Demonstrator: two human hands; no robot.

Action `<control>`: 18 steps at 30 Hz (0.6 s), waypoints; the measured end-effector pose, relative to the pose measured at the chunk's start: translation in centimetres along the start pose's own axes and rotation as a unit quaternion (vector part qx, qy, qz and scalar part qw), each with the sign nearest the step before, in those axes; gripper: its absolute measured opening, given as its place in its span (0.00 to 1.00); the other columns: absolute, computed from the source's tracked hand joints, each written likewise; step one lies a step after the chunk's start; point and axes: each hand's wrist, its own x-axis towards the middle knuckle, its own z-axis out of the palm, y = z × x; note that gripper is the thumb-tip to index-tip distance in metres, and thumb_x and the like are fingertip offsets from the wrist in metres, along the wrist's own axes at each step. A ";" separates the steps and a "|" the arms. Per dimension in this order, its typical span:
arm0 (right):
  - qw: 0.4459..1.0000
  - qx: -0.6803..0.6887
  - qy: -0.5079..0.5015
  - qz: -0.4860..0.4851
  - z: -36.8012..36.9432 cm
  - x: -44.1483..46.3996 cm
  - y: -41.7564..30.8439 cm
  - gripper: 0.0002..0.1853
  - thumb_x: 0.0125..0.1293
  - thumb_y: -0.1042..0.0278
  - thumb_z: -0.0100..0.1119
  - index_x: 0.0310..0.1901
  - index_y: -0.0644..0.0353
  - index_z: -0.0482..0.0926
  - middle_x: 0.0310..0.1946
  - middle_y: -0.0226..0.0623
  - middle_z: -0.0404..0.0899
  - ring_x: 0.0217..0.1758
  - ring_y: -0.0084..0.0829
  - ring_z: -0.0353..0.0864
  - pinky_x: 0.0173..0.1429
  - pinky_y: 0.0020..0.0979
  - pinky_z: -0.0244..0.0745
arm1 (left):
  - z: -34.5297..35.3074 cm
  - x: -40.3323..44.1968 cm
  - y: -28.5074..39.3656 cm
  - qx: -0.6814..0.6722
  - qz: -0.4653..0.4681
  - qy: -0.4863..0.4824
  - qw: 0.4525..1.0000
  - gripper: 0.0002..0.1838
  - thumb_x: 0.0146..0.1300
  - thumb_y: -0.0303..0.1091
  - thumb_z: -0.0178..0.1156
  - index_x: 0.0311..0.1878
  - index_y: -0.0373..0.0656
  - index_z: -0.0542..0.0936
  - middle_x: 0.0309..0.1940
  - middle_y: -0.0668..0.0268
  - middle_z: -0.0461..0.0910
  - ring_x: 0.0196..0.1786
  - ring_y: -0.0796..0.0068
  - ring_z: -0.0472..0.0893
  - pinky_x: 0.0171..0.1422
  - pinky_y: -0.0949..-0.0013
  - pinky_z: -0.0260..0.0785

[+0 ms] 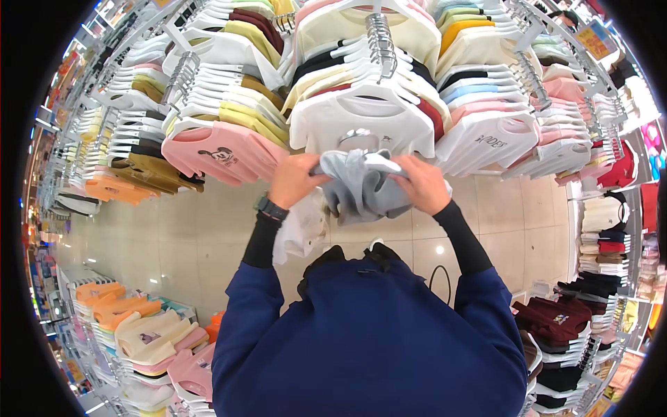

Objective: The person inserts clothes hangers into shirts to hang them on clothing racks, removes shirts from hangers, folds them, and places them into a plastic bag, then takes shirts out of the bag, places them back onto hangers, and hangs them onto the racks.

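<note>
A bunched grey garment (pixel 372 194) hangs between my two hands, in front of a rack of shirts. My left hand (pixel 297 182) is closed on its left side, fingers pinching the cloth. On the other side my right hand (pixel 424 184) grips its upper right edge. A white hanger (pixel 381 162) shows at the garment's gathered top, partly covered by the cloth. Below my left wrist is a white garment (pixel 302 229); what holds it up is hidden. Just beyond the grey cloth hangs a white printed T-shirt (pixel 361 118), the front one on the middle rail.
A pink shirt with a cartoon print (pixel 222 151) fronts the rail at left, and a white lettered shirt (pixel 490 142) the one at right. Folded and hung clothes (pixel 149 333) stand behind me on the left, dark ones (pixel 559 320) on the right. Tiled floor (pixel 187 236) lies below.
</note>
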 end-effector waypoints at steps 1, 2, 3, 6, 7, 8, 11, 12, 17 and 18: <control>0.999 0.012 -0.002 0.030 -0.7 -0.1 0.2 0.13 0.63 0.62 0.63 0.48 0.53 0.76 0.38 0.35 0.77 0.39 0.43 0.80 0.40 0.39 0.75 | -0.7 -0.2 -0.6 0.006 -0.009 0.007 1.000 0.16 0.52 0.43 0.71 0.37 0.41 0.83 0.28 0.57 0.82 0.31 0.55 0.80 0.36 0.60 0.71; 0.999 0.017 -0.002 0.036 -1.3 -0.2 0.5 0.13 0.63 0.62 0.63 0.48 0.53 0.76 0.39 0.35 0.77 0.39 0.44 0.80 0.40 0.39 0.74 | -1.2 -0.4 -0.9 -0.006 -0.013 0.003 1.000 0.17 0.52 0.43 0.71 0.39 0.41 0.83 0.29 0.57 0.82 0.31 0.57 0.80 0.36 0.62 0.71; 0.999 0.023 -0.002 0.042 -1.8 -0.3 0.7 0.13 0.64 0.62 0.63 0.48 0.53 0.76 0.39 0.35 0.77 0.39 0.44 0.80 0.40 0.40 0.74 | -1.9 -0.6 -1.1 -0.018 -0.017 -0.002 1.000 0.17 0.52 0.42 0.71 0.41 0.41 0.84 0.30 0.57 0.83 0.31 0.58 0.80 0.37 0.63 0.71; 0.997 0.051 -0.005 0.057 -2.7 -0.5 1.1 0.13 0.64 0.63 0.62 0.49 0.55 0.76 0.40 0.37 0.76 0.40 0.46 0.79 0.42 0.40 0.73 | -2.8 -1.0 -2.4 -0.057 -0.030 -0.004 0.998 0.17 0.53 0.39 0.72 0.44 0.41 0.84 0.31 0.60 0.84 0.29 0.65 0.80 0.37 0.67 0.71; 0.997 0.058 -0.001 0.059 -3.1 -0.6 1.3 0.14 0.65 0.63 0.62 0.49 0.55 0.76 0.40 0.37 0.76 0.41 0.46 0.79 0.42 0.40 0.73 | -2.8 -1.1 -2.9 -0.072 -0.034 -0.002 0.997 0.17 0.53 0.38 0.72 0.45 0.42 0.84 0.31 0.61 0.84 0.29 0.68 0.80 0.37 0.68 0.71; 0.996 0.064 0.004 0.060 -3.4 -0.6 1.5 0.14 0.65 0.63 0.62 0.50 0.56 0.76 0.40 0.38 0.76 0.41 0.46 0.79 0.42 0.40 0.74 | -3.1 -1.3 -3.3 -0.087 -0.056 -0.009 0.995 0.16 0.54 0.37 0.71 0.44 0.41 0.84 0.31 0.63 0.84 0.29 0.72 0.79 0.38 0.69 0.71; 0.995 0.074 0.059 0.027 -4.6 -1.0 2.7 0.14 0.65 0.65 0.62 0.50 0.58 0.76 0.42 0.40 0.77 0.42 0.46 0.79 0.43 0.38 0.74 | -4.1 -1.8 -5.2 -0.135 -0.105 -0.002 0.985 0.14 0.56 0.35 0.70 0.44 0.39 0.84 0.30 0.68 0.82 0.32 0.80 0.77 0.41 0.72 0.70; 0.994 0.082 0.053 0.042 -5.1 -1.0 2.8 0.14 0.65 0.65 0.62 0.50 0.59 0.76 0.42 0.41 0.77 0.42 0.46 0.79 0.43 0.38 0.74 | -4.0 -1.9 -6.5 -0.154 -0.112 0.020 0.982 0.14 0.56 0.34 0.70 0.45 0.39 0.84 0.30 0.70 0.81 0.34 0.82 0.76 0.42 0.73 0.70; 0.995 0.064 0.039 0.061 -5.6 -0.9 2.3 0.14 0.65 0.65 0.62 0.49 0.59 0.76 0.41 0.41 0.79 0.43 0.46 0.80 0.45 0.37 0.74 | -6.5 -1.1 -5.8 -0.144 -0.108 0.143 0.973 0.24 0.56 0.34 0.71 0.57 0.42 0.79 0.34 0.69 0.76 0.38 0.77 0.76 0.49 0.73 0.68; 0.996 0.058 0.029 0.059 -5.5 -0.7 1.9 0.14 0.65 0.64 0.62 0.49 0.58 0.76 0.41 0.40 0.79 0.43 0.46 0.80 0.45 0.37 0.74 | -7.1 -0.6 -3.9 -0.071 -0.048 0.136 0.987 0.24 0.56 0.36 0.71 0.56 0.43 0.79 0.35 0.67 0.77 0.39 0.75 0.77 0.49 0.72 0.69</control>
